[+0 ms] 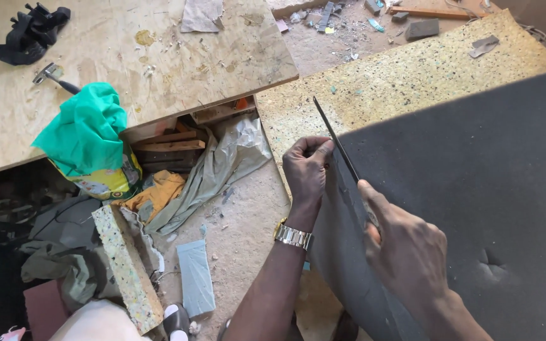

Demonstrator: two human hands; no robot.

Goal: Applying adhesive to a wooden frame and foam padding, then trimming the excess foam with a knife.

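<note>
A big dark grey foam sheet [475,189] lies on top of a speckled yellow foam slab [399,76]. My right hand [406,252] grips the handle of a long thin knife [336,139], whose blade runs along the grey sheet's left edge and points away from me. My left hand [308,169], with a metal watch on its wrist, pinches the edge of the grey foam right beside the blade.
A wooden board table [127,50] at upper left carries a hammer [55,77], a black strap bundle [30,31] and a green cloth [86,129]. Below it lie wood planks, plastic sheeting [216,170], a foam offcut [127,265] and scraps on sandy floor.
</note>
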